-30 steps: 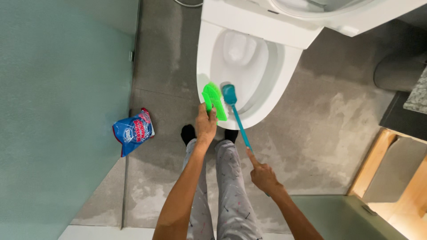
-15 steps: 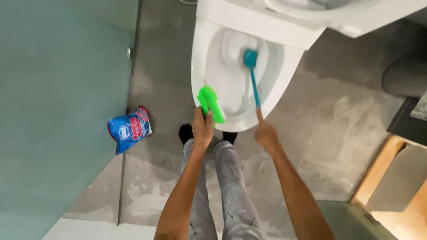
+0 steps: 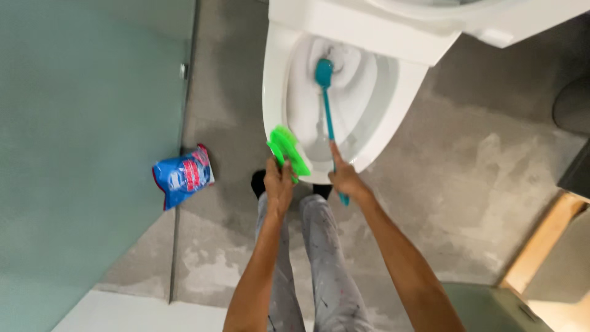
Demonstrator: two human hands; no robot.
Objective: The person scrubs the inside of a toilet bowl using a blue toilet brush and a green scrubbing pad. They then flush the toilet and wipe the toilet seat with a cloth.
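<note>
Toilet bowl (image 3: 276,92): far rim hidden under the raised seat, tank cut off at top. Right hand (image 3: 345,179) clasps teal toilet brush (image 3: 326,98) (head deep in bowl). Left hand (image 3: 279,181) grips green scrubber (image 3: 287,149) over near rim. Blue pouch (image 3: 183,175) lies apart on open concrete floor (image 3: 467,184), beside glass partition (image 3: 80,141)

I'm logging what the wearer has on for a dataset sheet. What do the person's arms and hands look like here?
Both forearms are bare, with no sleeves in view. The left hand and right hand wear no gloves, and no rings, watch or bands show. Below them are grey trousers flecked with small dark specks.
</note>
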